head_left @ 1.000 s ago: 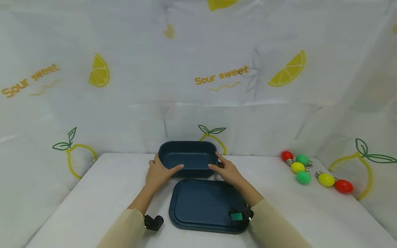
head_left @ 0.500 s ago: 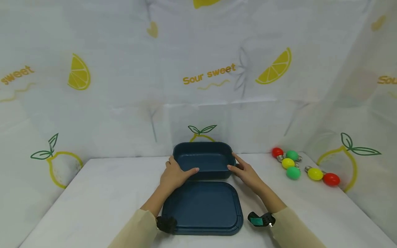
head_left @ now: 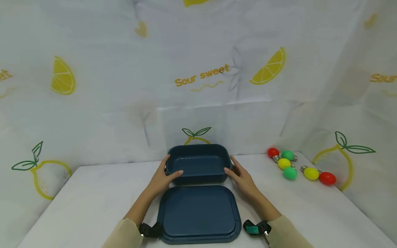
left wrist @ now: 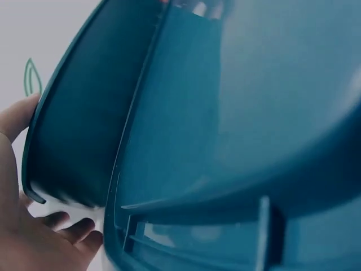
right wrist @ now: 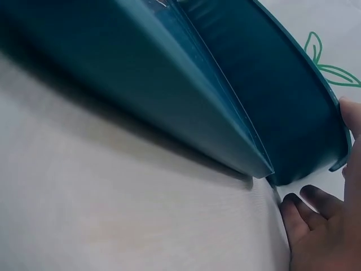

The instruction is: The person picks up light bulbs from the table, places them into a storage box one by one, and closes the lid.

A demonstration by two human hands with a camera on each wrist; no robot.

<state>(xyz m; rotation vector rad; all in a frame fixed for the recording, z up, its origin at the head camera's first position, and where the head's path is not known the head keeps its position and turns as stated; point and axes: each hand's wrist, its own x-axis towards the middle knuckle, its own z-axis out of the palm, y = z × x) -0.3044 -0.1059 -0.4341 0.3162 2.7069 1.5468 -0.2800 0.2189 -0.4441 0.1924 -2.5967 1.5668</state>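
Observation:
A dark blue storage box (head_left: pixel 198 165) stands near the back edge of the white table, its open top facing up. My left hand (head_left: pixel 160 177) holds its left end, thumb at the near rim and fingers along the side. At the other end my right hand (head_left: pixel 243 177) holds it likewise. Each wrist view shows the thumb at the box rim and the other fingers lower, beside the end wall. In front of the box lies a matching dark blue lid (head_left: pixel 200 213), flat on the table between my forearms.
Several bulb-shaped things with metal bases lie at the back right, among them a red bulb (head_left: pixel 327 178), a yellow bulb (head_left: pixel 311 173) and a green bulb (head_left: pixel 289 173). Behind the table hangs a white lemon-print sheet (head_left: pixel 198 117).
The box has shifted right with my hands and now lines up behind the lid. My left thumb has slid left along the near rim. The head view has turned slightly.

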